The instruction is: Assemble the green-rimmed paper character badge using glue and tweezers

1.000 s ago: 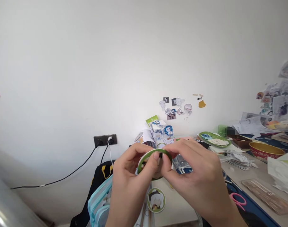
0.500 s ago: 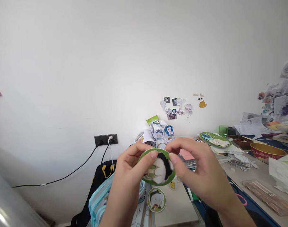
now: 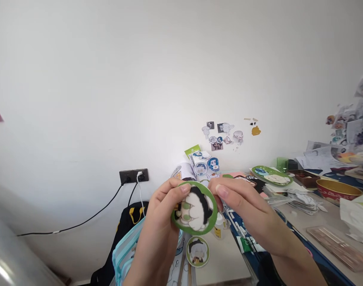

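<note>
My left hand (image 3: 166, 210) pinches a round green disc (image 3: 196, 210) by its left edge, thumb on the face. The disc carries a cartoon figure with white hair, a black band and green eyes, turned sideways. At the disc's upper right edge is my right hand (image 3: 244, 206), its thumb laid against bent fingers. What those fingertips hold, if anything, is hidden. Below, a second round disc (image 3: 197, 251) with a similar white-haired figure lies on the pale board (image 3: 223, 262). A small clear bottle with a yellow label (image 3: 219, 228) stands behind it.
A light blue mesh pouch (image 3: 122, 250) and a black bag (image 3: 124, 226) are at left, below a wall socket (image 3: 134, 175) with cables. To the right are a green oval tray (image 3: 272, 176), a red and gold bowl (image 3: 338, 190), and papers. Cutouts cling to the wall.
The disc has turned in my left hand and moved slightly left, showing more of the figure's face. My right thumb has come off its face and closed toward the fingers beside the edge.
</note>
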{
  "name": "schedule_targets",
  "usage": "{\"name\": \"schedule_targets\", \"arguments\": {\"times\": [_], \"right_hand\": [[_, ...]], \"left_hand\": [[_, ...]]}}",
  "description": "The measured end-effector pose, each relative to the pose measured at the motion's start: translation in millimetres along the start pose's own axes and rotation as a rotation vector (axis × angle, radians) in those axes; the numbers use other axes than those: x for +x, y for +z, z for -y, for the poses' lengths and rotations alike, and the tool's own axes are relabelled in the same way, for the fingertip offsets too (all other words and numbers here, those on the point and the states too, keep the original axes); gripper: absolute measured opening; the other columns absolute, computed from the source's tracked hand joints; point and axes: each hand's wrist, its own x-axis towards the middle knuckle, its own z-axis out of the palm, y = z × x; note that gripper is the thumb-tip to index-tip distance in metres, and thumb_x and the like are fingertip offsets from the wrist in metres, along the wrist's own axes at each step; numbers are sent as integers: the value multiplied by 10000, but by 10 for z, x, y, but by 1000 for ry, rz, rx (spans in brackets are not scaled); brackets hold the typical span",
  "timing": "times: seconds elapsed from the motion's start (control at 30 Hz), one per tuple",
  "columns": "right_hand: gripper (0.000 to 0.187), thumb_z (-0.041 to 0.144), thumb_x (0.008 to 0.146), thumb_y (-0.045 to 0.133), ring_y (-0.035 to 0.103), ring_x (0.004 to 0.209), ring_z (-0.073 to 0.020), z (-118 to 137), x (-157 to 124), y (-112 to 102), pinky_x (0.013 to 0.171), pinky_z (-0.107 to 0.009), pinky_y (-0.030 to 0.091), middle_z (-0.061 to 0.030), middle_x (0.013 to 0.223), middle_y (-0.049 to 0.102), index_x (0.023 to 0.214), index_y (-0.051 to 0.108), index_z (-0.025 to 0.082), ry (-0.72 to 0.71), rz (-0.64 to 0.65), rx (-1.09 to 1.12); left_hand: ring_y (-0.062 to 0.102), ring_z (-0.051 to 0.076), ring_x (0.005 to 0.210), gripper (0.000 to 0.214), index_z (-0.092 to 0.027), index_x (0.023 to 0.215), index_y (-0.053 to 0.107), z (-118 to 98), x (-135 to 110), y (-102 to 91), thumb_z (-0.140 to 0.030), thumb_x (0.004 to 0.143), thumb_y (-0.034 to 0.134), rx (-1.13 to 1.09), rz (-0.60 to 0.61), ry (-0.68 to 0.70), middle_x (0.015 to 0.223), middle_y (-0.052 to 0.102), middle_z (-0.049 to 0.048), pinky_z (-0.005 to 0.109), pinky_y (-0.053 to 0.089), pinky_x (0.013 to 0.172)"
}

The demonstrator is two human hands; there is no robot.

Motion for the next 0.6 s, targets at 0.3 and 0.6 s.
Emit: {"name": "schedule_targets", "arguments": {"times": [0.3, 0.6], "right_hand": [[329, 286, 1011, 459, 362, 634, -111, -31, 13, -2, 582, -273, 270, 51, 673, 403, 694, 428, 204, -33, 44, -7], [299, 204, 981, 449, 345, 613, -108, -20, -5, 38, 585, -283, 252, 55, 654, 358, 696, 358, 204, -166, -41, -163]], "left_hand": [[369, 69, 512, 289, -168, 597, 524, -7, -10, 13, -299, 717, 751, -51, 0, -2, 546, 455, -59, 167, 334, 489], [413, 92, 522, 278, -173, 686, 620, -37, -26, -63, -409, 693, 767, 113, 80, 26, 585, 519, -20, 191, 330, 489]]}}
